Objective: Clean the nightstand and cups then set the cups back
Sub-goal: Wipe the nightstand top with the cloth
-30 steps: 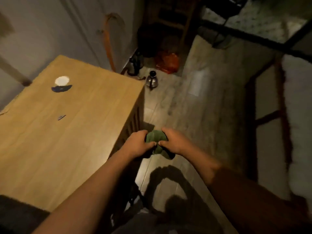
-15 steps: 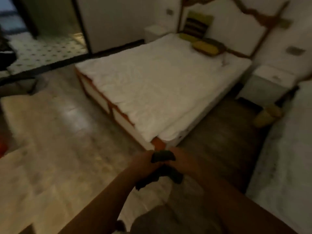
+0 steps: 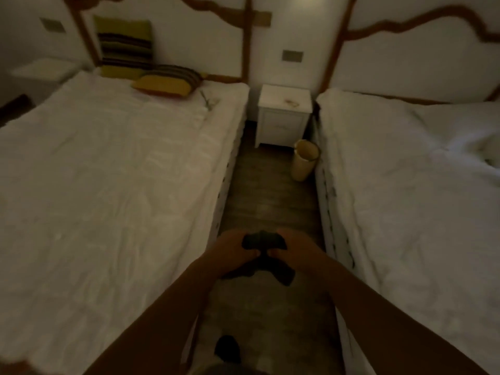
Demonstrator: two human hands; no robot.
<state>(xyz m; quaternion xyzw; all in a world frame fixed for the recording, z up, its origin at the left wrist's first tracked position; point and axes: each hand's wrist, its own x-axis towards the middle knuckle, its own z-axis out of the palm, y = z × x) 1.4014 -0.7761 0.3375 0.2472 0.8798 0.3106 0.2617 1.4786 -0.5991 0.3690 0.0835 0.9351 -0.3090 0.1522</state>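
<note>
The left hand (image 3: 232, 253) and right hand (image 3: 296, 247) both clutch a dark crumpled cloth (image 3: 263, 239), well short of the white wooden nightstand (image 3: 284, 115), presumably bunched ready for wiping it.

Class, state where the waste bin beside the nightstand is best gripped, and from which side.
Probably its open top rim, from above on the aisle side: the waste bin sits mouth up, with the right bed close on one side and the nightstand behind.
</note>
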